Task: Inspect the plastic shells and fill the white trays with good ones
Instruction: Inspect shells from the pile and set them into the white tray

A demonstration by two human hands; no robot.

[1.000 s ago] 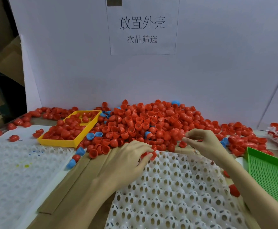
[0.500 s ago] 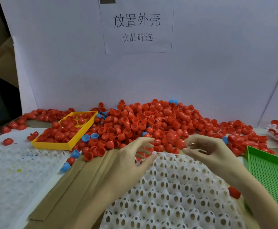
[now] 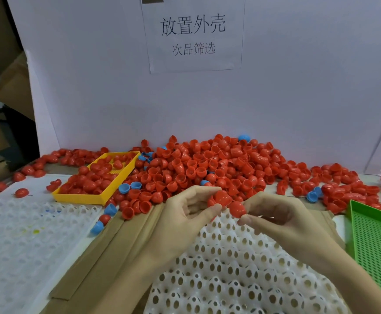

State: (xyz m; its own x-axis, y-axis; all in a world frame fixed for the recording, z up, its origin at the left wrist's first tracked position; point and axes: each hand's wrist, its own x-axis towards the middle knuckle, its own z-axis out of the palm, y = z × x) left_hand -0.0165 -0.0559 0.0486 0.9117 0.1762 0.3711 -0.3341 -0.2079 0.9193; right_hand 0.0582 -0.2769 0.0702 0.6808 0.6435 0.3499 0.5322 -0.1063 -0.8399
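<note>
Above the white tray (image 3: pixel 241 268) at 6 o'clock, the left hand (image 3: pixel 185 216) pinches one red shell (image 3: pixel 219 198) in its grip while the right hand (image 3: pixel 273 220) pinches another shell (image 3: pixel 237 208), touching, with the shell pile (image 3: pixel 207 168) at 12 o'clock on the counter.

- This looks like a sorting table in a small factory or workshop.
- A big pile of red shells (image 3: pixel 219 168) lies on the table, with a few blue shells (image 3: pixel 129 187) mixed in. That is far too many for a home.
- A white tray (image 3: pixel 241 268) full of holes sits in front, and another white tray (image 3: pixel 15 234) lies at the left.
- A yellow bin (image 3: pixel 83 198) holds more red shells. A green bin (image 3: pixel 380 245) sits at the right.
- A paper sign (image 3: pixel 193 35) with printed Chinese words hangs on the white board (image 3: pixel 298 87) behind the table.
- Brown boxes (image 3: pixel 8 87) stand at the far left.
</note>
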